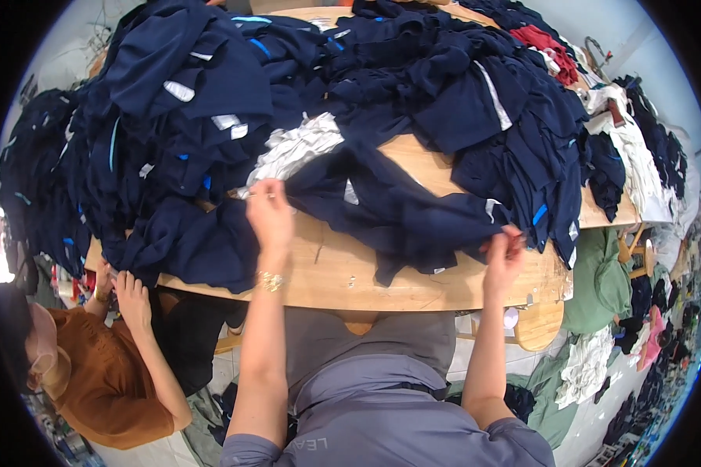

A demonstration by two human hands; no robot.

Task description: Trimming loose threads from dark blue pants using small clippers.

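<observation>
A dark navy garment [413, 222] is stretched loosely over the wooden table [327, 284] between my two hands, blurred in places by motion. My left hand [271, 214] is closed in a pinch at its left end, beside a crumpled white cloth [300, 148]. At the right end, near a small white label, the fingers of my right hand [506, 253] are closed on the fabric. The middle of the garment sags onto the tabletop, and one dark flap points towards me.
Large heaps of navy garments [187, 117] with white and blue tags cover the table's back and left. More navy pieces [522, 163] lie to the right. A person in a brown top [117, 381] works at the left edge. A wooden stool [539, 325] stands front right.
</observation>
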